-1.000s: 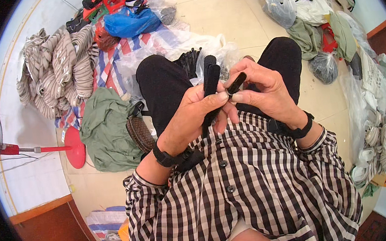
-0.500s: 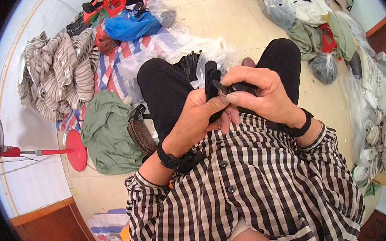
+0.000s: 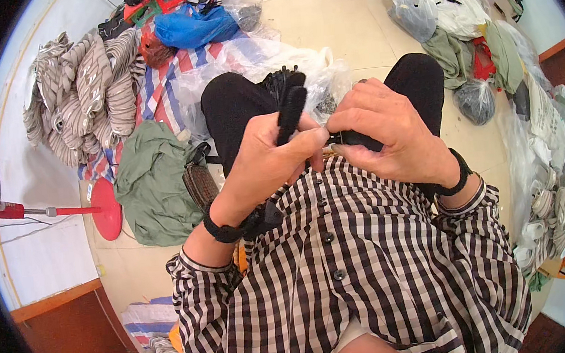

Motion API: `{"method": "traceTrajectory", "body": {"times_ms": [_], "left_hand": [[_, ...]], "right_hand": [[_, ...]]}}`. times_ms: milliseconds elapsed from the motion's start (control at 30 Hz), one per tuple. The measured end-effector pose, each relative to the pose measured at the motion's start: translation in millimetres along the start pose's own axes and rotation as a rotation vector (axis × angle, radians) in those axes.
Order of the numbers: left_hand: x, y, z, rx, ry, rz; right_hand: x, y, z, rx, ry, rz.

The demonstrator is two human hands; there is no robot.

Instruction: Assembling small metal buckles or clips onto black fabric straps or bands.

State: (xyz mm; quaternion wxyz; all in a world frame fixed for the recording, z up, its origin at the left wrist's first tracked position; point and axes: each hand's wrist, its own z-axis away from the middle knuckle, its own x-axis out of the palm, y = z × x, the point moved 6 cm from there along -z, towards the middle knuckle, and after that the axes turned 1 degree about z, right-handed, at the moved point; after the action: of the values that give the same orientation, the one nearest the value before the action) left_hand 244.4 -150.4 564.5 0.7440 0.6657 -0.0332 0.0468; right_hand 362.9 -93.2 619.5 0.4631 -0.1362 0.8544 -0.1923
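My left hand is closed on a black fabric strap, whose doubled, rounded ends stick up past the fingers toward my knees. My right hand is closed around a dark black piece, mostly covered by the fingers. The fingertips of both hands come close together above my lap, with a small bit of black between them. Whether the two black pieces are one joined thing is hidden by the fingers. Beyond the left hand, a bundle of thin black strips lies between my knees on clear plastic.
Left of me, a green cloth bag lies near a red fan base. Farther off are heaped striped strap coils and a blue plastic bag. At the right are clear bags, green cloth and more coils.
The black strap in my left hand has tilted and moved slightly left. My left hand has shifted left, and my right hand has turned, its fingers curling further over its black piece.
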Motion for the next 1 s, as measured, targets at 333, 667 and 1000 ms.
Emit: {"method": "traceTrajectory", "body": {"times_ms": [333, 667, 1000], "left_hand": [[-0.4, -3.6, 7.7, -0.033, -0.087, 0.199], [-1.9, 1.4, 13.8, -0.038, -0.035, 0.284], [-1.0, 22.6, 19.7, -0.037, -0.116, 0.294]], "right_hand": [[1.9, 3.1, 2.9, -0.024, 0.109, -0.087], [-1.9, 1.1, 2.7, -0.046, 0.145, -0.142], [-6.0, -7.9, -6.8, -0.011, 0.067, -0.313]]}}
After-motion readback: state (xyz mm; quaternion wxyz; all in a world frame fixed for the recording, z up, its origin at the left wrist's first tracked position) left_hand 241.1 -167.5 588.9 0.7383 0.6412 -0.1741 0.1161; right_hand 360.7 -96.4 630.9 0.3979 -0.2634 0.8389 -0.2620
